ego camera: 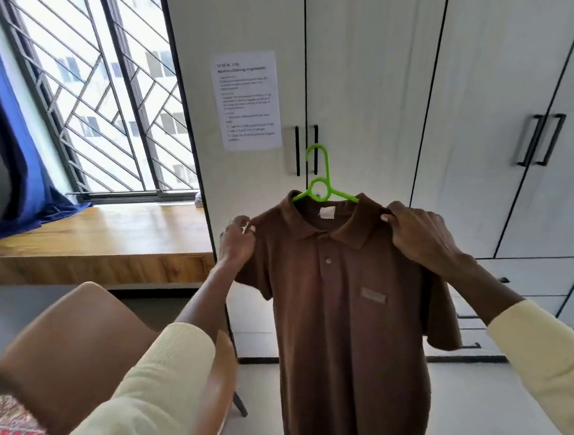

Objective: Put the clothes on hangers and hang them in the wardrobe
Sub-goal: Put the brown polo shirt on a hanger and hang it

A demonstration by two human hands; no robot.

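Brown polo shirt (340, 302) on green hanger (322, 180), before the closed wardrobe (369, 56); left hand (238, 243) and right hand (417, 232) each pinch one shoulder.

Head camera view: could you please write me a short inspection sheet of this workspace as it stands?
Surface: wooden ledge under the window; a blue curtain trails onto it.
Job's things: brown polo shirt on a green hanger, held up before the closed wardrobe.
Clutter: brown chair; small object at the ledge's end, too small to tell.
Grippers: left hand and right hand each grip a shoulder.
Cables: nothing seen.
Surroundings: printed sheet on the wardrobe door.
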